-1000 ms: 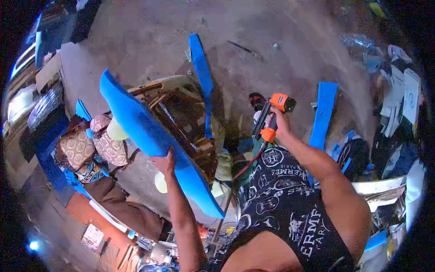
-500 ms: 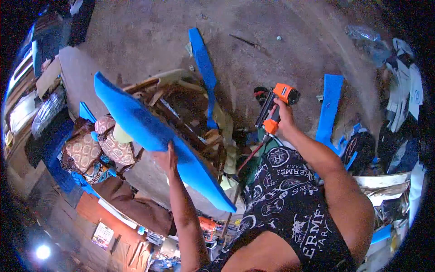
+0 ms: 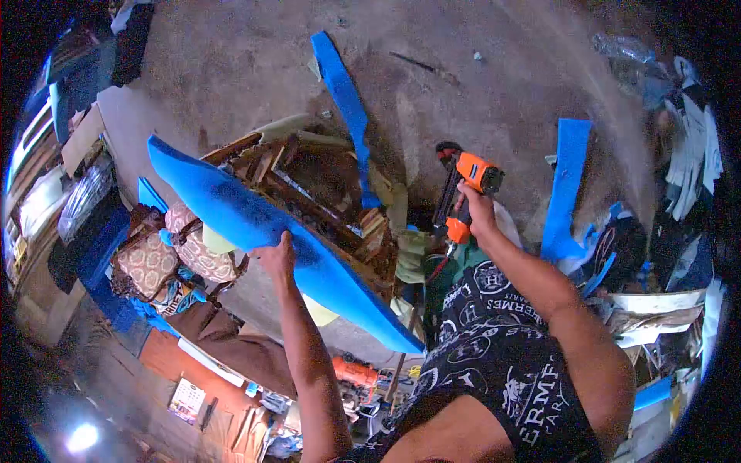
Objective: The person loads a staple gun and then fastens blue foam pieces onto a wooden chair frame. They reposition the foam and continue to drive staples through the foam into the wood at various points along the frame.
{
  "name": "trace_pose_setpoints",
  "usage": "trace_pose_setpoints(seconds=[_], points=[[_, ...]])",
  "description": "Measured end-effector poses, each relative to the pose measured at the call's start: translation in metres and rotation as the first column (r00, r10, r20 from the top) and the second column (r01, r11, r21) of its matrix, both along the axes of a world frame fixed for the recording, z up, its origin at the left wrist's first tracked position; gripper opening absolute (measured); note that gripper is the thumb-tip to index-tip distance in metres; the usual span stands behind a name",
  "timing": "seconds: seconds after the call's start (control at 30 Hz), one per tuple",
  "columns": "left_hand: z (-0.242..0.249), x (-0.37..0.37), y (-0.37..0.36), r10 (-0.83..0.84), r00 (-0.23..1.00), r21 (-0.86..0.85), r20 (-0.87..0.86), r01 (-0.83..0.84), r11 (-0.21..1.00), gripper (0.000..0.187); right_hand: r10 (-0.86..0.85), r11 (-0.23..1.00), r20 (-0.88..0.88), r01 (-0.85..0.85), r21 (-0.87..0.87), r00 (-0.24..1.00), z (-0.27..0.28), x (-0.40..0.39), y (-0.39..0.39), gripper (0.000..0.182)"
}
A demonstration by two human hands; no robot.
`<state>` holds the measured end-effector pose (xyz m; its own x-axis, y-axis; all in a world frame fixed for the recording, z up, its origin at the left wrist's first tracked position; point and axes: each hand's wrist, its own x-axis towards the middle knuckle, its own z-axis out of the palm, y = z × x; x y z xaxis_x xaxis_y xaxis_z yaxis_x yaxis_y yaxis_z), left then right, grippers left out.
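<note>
My left hand (image 3: 276,255) grips a long blue foam sheet (image 3: 224,202) by its lower edge, thumb lying over the face. The sheet slants from upper left to lower right, with dark smudges on it. Behind it is a wooden furniture frame (image 3: 324,166), partly hidden by the foam. In my right hand (image 3: 480,212) is an orange and black nail or staple gun (image 3: 477,171), my fingers wrapped round its handle. A hose (image 3: 441,266) runs down from the handle's base. The gun is held apart from the foam and the frame.
A blue foam strip (image 3: 340,85) lies across the frame's far side, and another blue strip (image 3: 567,181) lies at right. Patterned cushions (image 3: 147,258) are piled at left. A thin dark tool (image 3: 413,62) lies on the floor. An orange machine (image 3: 355,372) stands low in view.
The foam sheet's lower end has shifted right and its upper end slightly left and down. The gun has tilted and come slightly left and lower. Both hands keep their hold.
</note>
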<state>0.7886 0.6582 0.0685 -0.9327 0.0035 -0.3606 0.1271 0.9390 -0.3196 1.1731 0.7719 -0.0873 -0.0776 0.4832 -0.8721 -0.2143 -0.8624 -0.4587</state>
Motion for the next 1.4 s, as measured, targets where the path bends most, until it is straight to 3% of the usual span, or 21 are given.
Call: trace_pose_setpoints(seconds=[0.07,0.13,0.17,0.2,0.23,0.27,0.33,0.47,0.63,0.7,0.77,0.9,0.97,1.0,1.13,1.3,1.33,1.4], points=[[-0.001,-0.013,-0.002,0.031,0.997,-0.014,0.068,-0.030,0.999,0.124,-0.016,0.999,-0.005,0.016,-0.049,1.000,-0.002,0.002,-0.014,0.013],[-0.004,-0.040,-0.024,-0.209,0.957,0.096,0.200,0.194,0.976,0.119,-0.036,0.992,-0.026,0.033,-0.119,0.999,-0.001,0.007,-0.030,0.013],[-0.008,-0.050,-0.026,-0.216,0.956,0.090,0.200,0.201,0.975,0.119,-0.044,0.991,-0.027,0.040,-0.124,0.999,-0.001,0.010,-0.036,0.013],[-0.009,-0.055,-0.025,-0.437,0.899,0.175,-0.017,0.433,0.884,0.109,-0.041,0.986,-0.014,0.038,-0.164,0.999,0.001,0.013,-0.041,0.013],[-0.010,-0.061,-0.022,-0.601,0.760,0.204,-0.246,0.647,0.735,0.101,-0.035,0.979,0.000,0.035,-0.200,0.999,0.004,0.016,-0.044,0.013],[-0.013,-0.074,-0.015,-0.604,0.758,0.205,-0.245,0.649,0.732,0.101,-0.060,0.976,0.020,0.063,-0.207,0.998,0.004,0.017,-0.047,0.013],[-0.014,-0.096,0.013,-0.886,0.456,-0.012,-0.084,0.889,0.459,0.081,-0.057,0.977,0.041,0.064,-0.201,0.998,0.002,0.021,-0.052,0.013],[-0.007,-0.079,0.034,-0.833,0.554,-0.172,0.001,0.820,0.546,0.069,-0.064,0.985,0.075,0.075,-0.153,0.995,-0.011,0.029,-0.058,0.015],[-0.004,-0.075,0.018,-0.929,0.370,-0.081,-0.006,0.926,0.369,0.067,-0.122,0.983,0.052,0.127,-0.131,0.991,-0.014,0.032,-0.064,0.015],[-0.005,-0.073,0.025,-0.917,0.399,-0.067,-0.002,0.915,0.399,0.067,-0.146,0.972,0.051,0.153,-0.177,0.988,-0.017,0.032,-0.065,0.015],[-0.008,-0.080,0.023,-0.965,0.251,-0.136,0.074,0.961,0.240,0.066,-0.174,0.955,0.056,0.182,-0.236,0.983,-0.018,0.033,-0.072,0.015],[-0.007,-0.077,0.012,-0.944,0.263,-0.163,0.201,0.959,0.233,0.065,-0.142,0.972,0.044,0.147,-0.183,0.989,-0.021,0.034,-0.076,0.014],[-0.016,-0.064,-0.001,-0.959,0.271,-0.057,0.085,0.962,0.267,0.066,-0.126,0.974,0.032,0.129,-0.184,0.992,-0.026,0.037,-0.082,0.015],[-0.016,-0.054,0.002,-0.931,0.329,-0.162,0.158,0.939,0.304,0.067,-0.132,0.964,0.047,0.140,-0.225,0.990,-0.029,0.038,-0.084,0.016],[-0.015,-0.053,0.004,-0.940,0.300,-0.212,0.163,0.941,0.264,0.068,-0.138,0.956,0.055,0.147,-0.255,0.989,-0.034,0.042,-0.089,0.018],[-0.012,-0.068,0.055,-0.897,0.300,-0.168,0.324,0.951,0.258,0.068,-0.130,0.950,0.101,0.153,-0.271,0.986,-0.029,0.040,-0.082,0.016],[-0.013,-0.077,0.059,-0.922,0.189,-0.130,0.338,0.980,0.153,0.063,-0.112,0.961,0.090,0.131,-0.243,0.990,-0.031,0.041,-0.083,0.017],[-0.020,-0.079,0.072,-0.904,0.216,-0.108,0.370,0.976,0.189,0.060,-0.084,0.972,0.076,0.098,-0.212,0.994,-0.035,0.043,-0.086,0.018]])
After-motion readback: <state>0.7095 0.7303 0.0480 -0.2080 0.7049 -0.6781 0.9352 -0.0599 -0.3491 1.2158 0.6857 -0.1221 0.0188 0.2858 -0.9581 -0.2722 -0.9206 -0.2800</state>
